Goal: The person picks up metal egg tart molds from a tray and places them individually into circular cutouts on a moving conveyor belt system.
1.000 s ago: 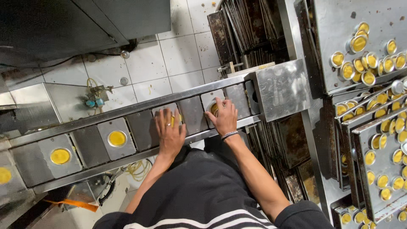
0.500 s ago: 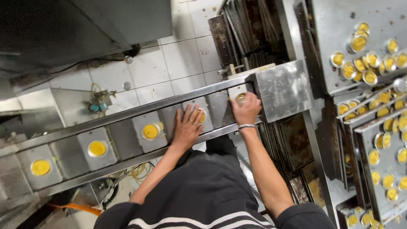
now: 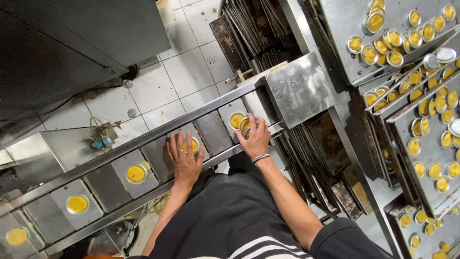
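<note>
Head view, frame centre: left hand [image 3: 184,160] flat with fingers spread over a yellow-filled cup [image 3: 191,145] on the conveyor [image 3: 213,132], right hand [image 3: 255,139] just right of it, fingers curled around another cup [image 3: 245,125], trays of cups [image 3: 431,115] at far right.

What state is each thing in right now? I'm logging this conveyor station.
left hand: flat, fingers spread over a yellow-filled cup on the conveyor
right hand: curled around a small stack of cups
conveyor plates: several carry one yellow-filled cup, others bare
trays: on the rack, loaded with filled cups
dark trays: stacked on edge
</note>
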